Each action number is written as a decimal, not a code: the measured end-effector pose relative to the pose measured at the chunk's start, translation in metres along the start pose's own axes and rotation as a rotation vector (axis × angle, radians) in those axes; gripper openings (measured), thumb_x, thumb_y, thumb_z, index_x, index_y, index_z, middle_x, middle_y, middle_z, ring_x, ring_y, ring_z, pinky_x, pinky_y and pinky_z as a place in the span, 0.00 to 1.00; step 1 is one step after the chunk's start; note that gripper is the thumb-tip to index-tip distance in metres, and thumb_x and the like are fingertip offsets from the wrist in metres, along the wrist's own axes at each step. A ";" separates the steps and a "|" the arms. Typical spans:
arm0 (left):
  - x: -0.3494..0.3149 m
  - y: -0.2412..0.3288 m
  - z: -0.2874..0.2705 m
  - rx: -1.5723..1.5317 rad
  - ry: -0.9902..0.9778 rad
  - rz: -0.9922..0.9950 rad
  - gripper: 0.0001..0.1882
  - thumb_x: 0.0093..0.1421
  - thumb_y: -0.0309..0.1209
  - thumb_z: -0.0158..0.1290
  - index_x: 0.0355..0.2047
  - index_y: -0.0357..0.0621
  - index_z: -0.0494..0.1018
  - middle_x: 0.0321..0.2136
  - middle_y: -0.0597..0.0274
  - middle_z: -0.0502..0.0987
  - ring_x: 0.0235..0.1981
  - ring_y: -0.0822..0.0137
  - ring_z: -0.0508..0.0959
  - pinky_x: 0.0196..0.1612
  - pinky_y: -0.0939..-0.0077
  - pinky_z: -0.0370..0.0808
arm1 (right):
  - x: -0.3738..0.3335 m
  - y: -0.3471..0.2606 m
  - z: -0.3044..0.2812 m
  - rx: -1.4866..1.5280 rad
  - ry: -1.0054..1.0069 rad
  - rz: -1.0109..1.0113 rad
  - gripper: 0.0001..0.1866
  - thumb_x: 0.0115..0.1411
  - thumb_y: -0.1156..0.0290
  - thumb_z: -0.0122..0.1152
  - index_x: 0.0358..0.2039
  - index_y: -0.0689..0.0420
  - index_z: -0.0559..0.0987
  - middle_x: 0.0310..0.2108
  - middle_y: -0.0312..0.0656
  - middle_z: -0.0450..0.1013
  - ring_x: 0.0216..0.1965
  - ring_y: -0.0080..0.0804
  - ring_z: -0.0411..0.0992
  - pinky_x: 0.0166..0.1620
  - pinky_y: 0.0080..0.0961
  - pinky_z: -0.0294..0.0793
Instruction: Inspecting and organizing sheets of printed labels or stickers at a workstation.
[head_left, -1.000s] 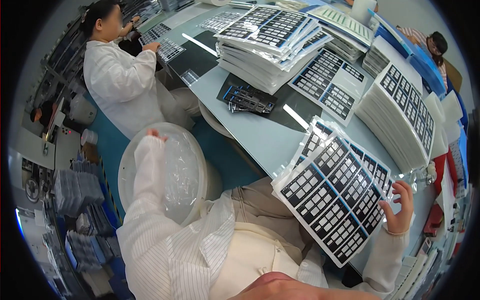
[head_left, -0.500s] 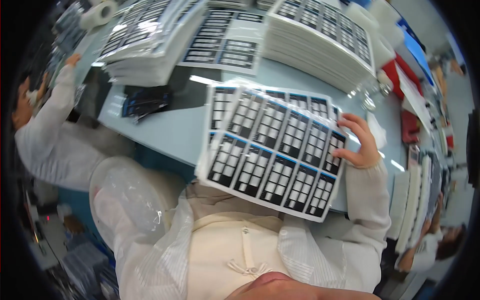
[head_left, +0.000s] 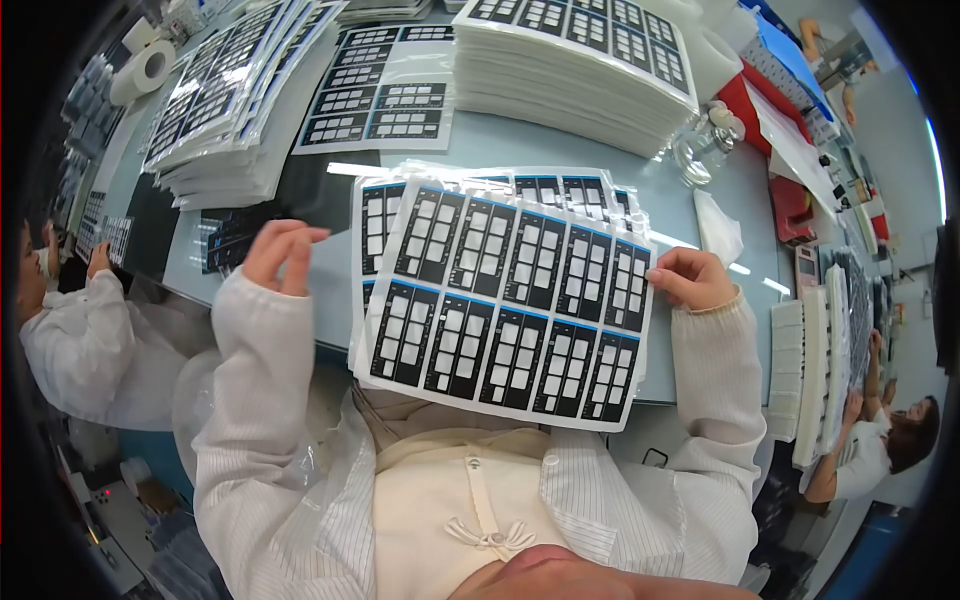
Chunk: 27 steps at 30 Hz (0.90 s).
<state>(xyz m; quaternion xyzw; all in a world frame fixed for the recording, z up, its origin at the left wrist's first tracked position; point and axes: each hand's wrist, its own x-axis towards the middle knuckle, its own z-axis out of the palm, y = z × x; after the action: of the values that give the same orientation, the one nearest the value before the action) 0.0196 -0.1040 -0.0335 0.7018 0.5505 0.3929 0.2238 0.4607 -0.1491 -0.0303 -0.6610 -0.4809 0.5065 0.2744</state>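
From the head camera, looking down, the right hand pinches the right edge of a big flat sheet of black and white label panels. The thumb sits on top and the fingers go under, so the hand is closed on that edge. The sheet stretches away to the left of the pinch, out over the front edge of the pale blue table and over the person's lap. Its far left side has no hand on it. The left hand is up in the air, off to the left of the sheet, with the fingers loosely curled and nothing in them. Under the held sheet lies another sheet in a clear plastic sleeve, just past the pinch toward the table. The sheet looks thin and light, and a bit bendy, like card with a shiny skin. It seems to stay fairly flat from one pinch, but I think it would flop or twist if shaken. The shiny face may be slippery, so a firm pinch at the bare white rim looks best, and a second hold on the left edge would keep it level. Tall stacks of the same sheets stand well beyond the grip, and a white tape roll sits far off to the left.
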 end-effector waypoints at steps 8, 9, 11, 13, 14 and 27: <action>0.015 -0.017 0.027 -0.191 -0.326 -0.032 0.22 0.64 0.35 0.38 0.55 0.35 0.58 0.50 0.53 0.64 0.50 0.64 0.67 0.51 0.74 0.64 | -0.018 -0.015 0.018 0.162 0.251 -0.209 0.09 0.53 0.73 0.59 0.34 0.64 0.76 0.23 0.34 0.73 0.21 0.15 0.67 0.22 0.11 0.62; 0.018 -0.014 0.028 -0.211 -0.339 0.007 0.23 0.64 0.34 0.38 0.57 0.35 0.56 0.53 0.51 0.62 0.52 0.62 0.65 0.52 0.73 0.63 | -0.018 -0.018 0.020 0.164 0.261 -0.201 0.09 0.53 0.73 0.59 0.34 0.64 0.76 0.23 0.34 0.73 0.21 0.15 0.67 0.22 0.11 0.62; 0.021 -0.008 0.028 -0.307 -0.433 -0.077 0.25 0.64 0.36 0.35 0.58 0.33 0.52 0.57 0.47 0.55 0.58 0.58 0.58 0.58 0.68 0.57 | -0.013 -0.023 0.023 0.254 0.305 -0.313 0.11 0.54 0.74 0.57 0.37 0.65 0.75 0.25 0.36 0.74 0.21 0.17 0.68 0.23 0.12 0.64; 0.026 -0.019 0.034 -0.001 -0.426 0.205 0.28 0.65 0.41 0.31 0.58 0.31 0.51 0.59 0.45 0.50 0.61 0.53 0.53 0.60 0.65 0.51 | -0.003 -0.026 0.023 0.231 0.292 -0.340 0.12 0.56 0.74 0.55 0.39 0.66 0.75 0.27 0.37 0.74 0.22 0.17 0.69 0.25 0.13 0.66; 0.028 -0.022 0.035 0.029 -0.450 0.248 0.31 0.65 0.45 0.28 0.58 0.29 0.49 0.60 0.43 0.47 0.62 0.50 0.48 0.61 0.63 0.46 | 0.001 -0.027 0.029 0.260 0.322 -0.324 0.12 0.56 0.74 0.54 0.40 0.66 0.74 0.27 0.37 0.74 0.23 0.17 0.69 0.26 0.13 0.66; 0.072 0.004 0.012 -0.104 -0.361 0.084 0.26 0.61 0.40 0.40 0.56 0.38 0.57 0.53 0.49 0.62 0.55 0.57 0.62 0.55 0.65 0.60 | -0.005 -0.025 0.058 0.364 0.487 -0.384 0.12 0.61 0.75 0.46 0.44 0.66 0.69 0.35 0.38 0.73 0.33 0.17 0.70 0.37 0.11 0.69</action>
<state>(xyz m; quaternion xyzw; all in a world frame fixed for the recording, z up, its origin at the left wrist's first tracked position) 0.0379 -0.0353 -0.0153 0.7706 0.4505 0.2978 0.3384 0.3978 -0.1507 -0.0262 -0.6000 -0.4189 0.3508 0.5843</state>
